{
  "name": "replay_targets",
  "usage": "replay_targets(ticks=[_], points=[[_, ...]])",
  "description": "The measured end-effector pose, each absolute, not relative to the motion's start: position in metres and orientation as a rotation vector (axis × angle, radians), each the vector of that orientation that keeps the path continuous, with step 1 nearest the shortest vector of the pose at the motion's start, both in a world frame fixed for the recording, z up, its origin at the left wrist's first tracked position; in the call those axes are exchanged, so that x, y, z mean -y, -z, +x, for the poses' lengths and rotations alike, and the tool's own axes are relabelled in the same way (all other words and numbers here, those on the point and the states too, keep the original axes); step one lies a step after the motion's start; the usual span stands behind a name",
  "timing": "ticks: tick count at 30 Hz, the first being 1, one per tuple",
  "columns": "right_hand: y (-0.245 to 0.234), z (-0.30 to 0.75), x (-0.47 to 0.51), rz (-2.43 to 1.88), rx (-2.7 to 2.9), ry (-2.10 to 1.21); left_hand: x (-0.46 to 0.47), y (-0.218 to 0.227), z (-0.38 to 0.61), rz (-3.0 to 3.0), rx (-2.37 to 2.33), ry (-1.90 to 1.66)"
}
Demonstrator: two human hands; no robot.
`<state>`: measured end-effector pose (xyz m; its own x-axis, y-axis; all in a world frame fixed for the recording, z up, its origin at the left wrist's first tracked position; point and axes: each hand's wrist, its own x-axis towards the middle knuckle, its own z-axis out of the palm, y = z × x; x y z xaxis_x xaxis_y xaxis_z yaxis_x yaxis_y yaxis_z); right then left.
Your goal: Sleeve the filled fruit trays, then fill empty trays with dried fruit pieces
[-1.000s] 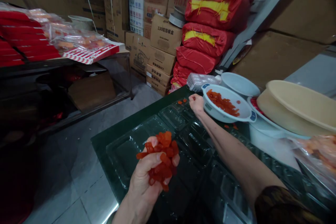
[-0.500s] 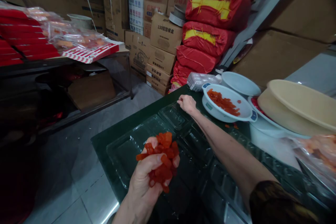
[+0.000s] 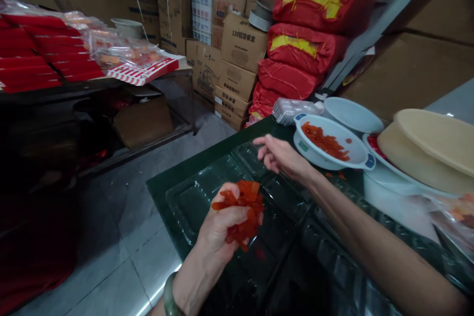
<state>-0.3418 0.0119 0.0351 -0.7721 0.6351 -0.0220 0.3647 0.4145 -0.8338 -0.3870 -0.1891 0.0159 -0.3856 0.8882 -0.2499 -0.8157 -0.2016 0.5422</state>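
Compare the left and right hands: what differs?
The left hand is closed around a clump of red-orange pieces, while the right hand is open and empty, fingers spread. The left hand is nearer the camera; the right reaches further, toward the white bowl. A greenish bangle shows on the left wrist, none on the right. Both are bare and above the clear plastic tray.

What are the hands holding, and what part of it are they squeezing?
The left hand grips a clump of orange-red pieces around its middle, with pieces poking out above. The right hand holds nothing.
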Motion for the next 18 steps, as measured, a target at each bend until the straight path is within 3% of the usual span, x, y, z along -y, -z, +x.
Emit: replay_targets(ticks=[1, 3, 7, 18], points=[[-0.041, -0.333, 0.007, -0.718, 2.376, -1.579, 0.189, -0.016, -0.386, 0.168, -0.754, -1.826], [-0.05, -0.314, 0.04, -0.509, 2.438, -1.78, 0.188, -0.017, -0.383, 0.214, -0.815, -1.833], [-0.045, -0.291, 0.078, -0.477, 2.435, -1.532, 0.185, -0.018, -0.373, 0.241, -0.938, -1.83], [-0.01, -0.285, 0.071, -0.861, 1.128, -2.075, 0.179, -0.02, -0.36, -0.023, -0.83, -1.803]])
